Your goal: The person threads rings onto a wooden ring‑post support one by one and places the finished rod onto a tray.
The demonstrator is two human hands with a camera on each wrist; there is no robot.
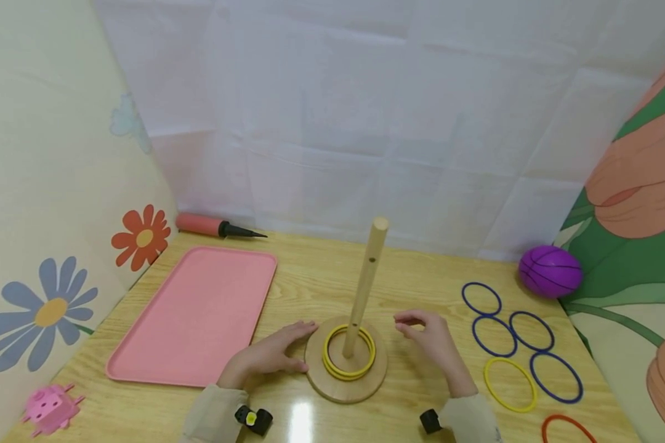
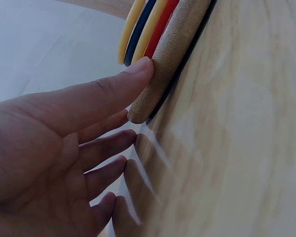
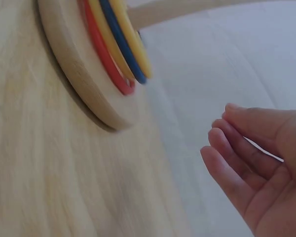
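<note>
A round wooden base with an upright peg stands on the table. Rings lie stacked around the foot of the peg; the wrist views show a red ring, a blue ring and two yellow ones. My left hand is at the base's left edge, fingers spread, with the thumb against the rim of the base. To the right of the base my right hand hangs in the air, fingers slightly bent and holding nothing, apart from the base and rings.
Several blue rings, a yellow ring and a red ring lie at the right. Behind them is a purple ball. A pink tray, a red pump and a pink spiky toy are at the left.
</note>
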